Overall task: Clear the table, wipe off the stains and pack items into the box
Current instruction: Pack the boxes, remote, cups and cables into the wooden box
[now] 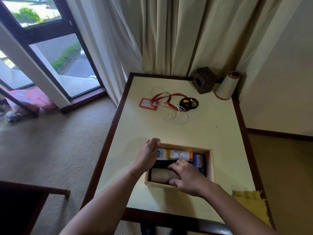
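An open cardboard box [210, 164] sits near the table's front. Inside lie a white and yellow tube [176, 154], a black remote [163, 164], a ribbed brown paper cup [160, 175] on its side and a dark blue item [199, 161]. My right hand [188, 177] reaches into the box and grips the cup's right end. My left hand [148, 155] rests with straight fingers against the box's left wall. Farther back lie a red lanyard with an orange badge holder [146, 102], a white cable [176, 116] and a coiled black cable [189, 103].
The cream table [211, 133] has a dark wooden rim. A dark woven tissue box [204, 80] and a white thread cone [227, 86] stand at the back right corner. A yellow cloth [250, 204] lies at the front right. Curtains hang behind; carpet and a window are left.
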The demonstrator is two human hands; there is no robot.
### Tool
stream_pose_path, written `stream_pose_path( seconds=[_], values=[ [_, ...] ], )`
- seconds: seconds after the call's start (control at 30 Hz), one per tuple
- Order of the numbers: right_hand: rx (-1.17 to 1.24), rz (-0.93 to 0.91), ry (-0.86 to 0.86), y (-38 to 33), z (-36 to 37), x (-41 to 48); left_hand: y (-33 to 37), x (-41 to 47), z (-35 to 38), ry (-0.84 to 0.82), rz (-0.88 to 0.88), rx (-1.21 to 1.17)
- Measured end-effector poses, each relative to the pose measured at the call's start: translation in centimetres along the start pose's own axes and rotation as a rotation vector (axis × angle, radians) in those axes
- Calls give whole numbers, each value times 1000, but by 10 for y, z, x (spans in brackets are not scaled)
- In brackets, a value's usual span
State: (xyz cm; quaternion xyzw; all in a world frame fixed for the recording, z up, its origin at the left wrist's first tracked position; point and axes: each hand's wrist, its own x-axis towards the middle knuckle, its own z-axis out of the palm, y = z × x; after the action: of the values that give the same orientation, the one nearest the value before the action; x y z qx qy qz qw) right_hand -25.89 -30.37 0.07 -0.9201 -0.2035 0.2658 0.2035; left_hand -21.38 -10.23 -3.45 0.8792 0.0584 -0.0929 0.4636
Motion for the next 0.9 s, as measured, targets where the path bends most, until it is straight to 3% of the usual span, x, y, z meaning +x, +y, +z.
stream_pose_path(
  seconds=[0.27,0.57,0.73,0.9],
  values=[
    [128,-18,24,2,14,7,-7,0,13,100,-23,-48],
    [269,-65,70,6,11,5,-7,-1,11,81,-52,-113],
    [464,-61,353,13,-18,14,2,9,-2,148,-62,-79],
    [440,14,611,44,-70,61,25,49,-24,219,-22,-40]
  ],
)
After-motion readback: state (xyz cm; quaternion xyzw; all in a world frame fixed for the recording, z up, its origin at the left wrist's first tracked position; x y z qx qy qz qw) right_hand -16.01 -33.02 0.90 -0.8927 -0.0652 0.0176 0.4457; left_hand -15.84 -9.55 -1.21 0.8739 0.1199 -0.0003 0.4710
